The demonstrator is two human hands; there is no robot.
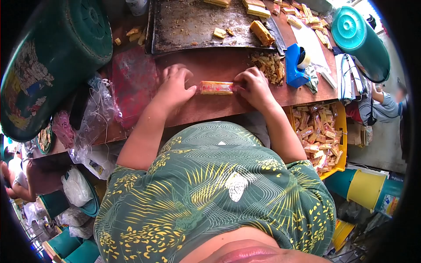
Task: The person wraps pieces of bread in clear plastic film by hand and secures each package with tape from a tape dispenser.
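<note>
A wrapped yellow bar (216, 87) in clear plastic with red print lies on the brown table between my hands. My right hand (253, 87) grips the right end of its wrapper with fingers pressed together. My left hand (176, 83) is just left of the bar, slightly blurred, its thumb near the wrapper's left end and its fingers apart. Beyond the hands sits a dark metal tray (197, 26) with a few unwrapped bars and crumbs.
Crumbs (269, 68) lie beside a blue tape dispenser (296, 65). A yellow crate (343, 131) of wrapped bars stands right. A red plastic sheet (133, 83), clear bags (94, 118) and a large green bin (57, 57) are left. Other people (22, 177) are at both edges.
</note>
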